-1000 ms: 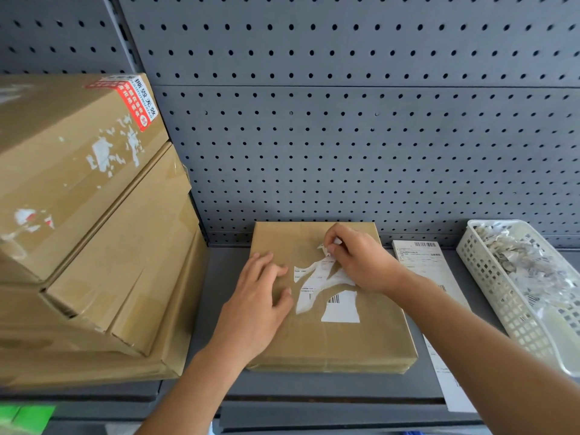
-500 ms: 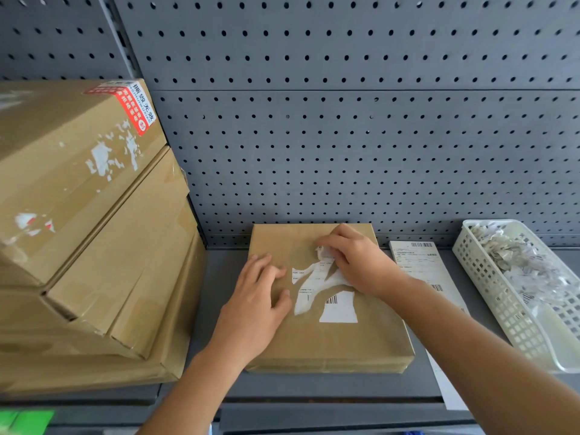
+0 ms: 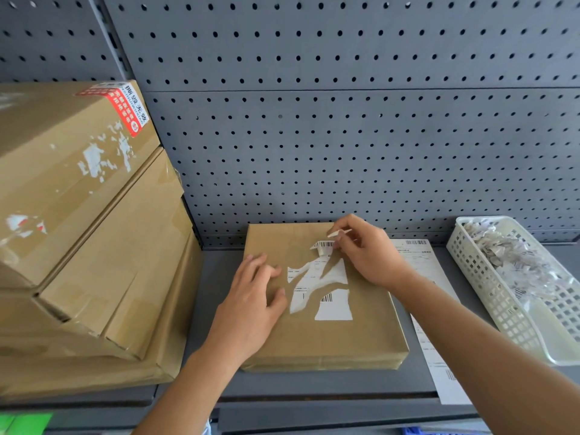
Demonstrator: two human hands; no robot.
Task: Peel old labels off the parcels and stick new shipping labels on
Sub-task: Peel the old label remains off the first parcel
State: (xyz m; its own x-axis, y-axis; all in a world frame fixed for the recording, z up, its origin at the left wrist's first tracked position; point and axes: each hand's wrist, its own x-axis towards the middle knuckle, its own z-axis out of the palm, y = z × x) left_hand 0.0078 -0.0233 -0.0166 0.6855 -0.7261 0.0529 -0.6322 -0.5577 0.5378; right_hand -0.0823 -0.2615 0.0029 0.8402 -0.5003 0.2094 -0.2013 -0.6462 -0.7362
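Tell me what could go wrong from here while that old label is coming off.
1. The right hand pinches only a thin strip; the old label is already ragged patches, so it may tear short and leave bits on the parcel.
2. The new label sheet lies beside the parcel, below the right forearm; a pull could drag or crease it.

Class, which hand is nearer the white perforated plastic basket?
Right. The right hand, pinching a white label scrap, is left of the basket, over the brown cardboard parcel; the left hand rests farther left.
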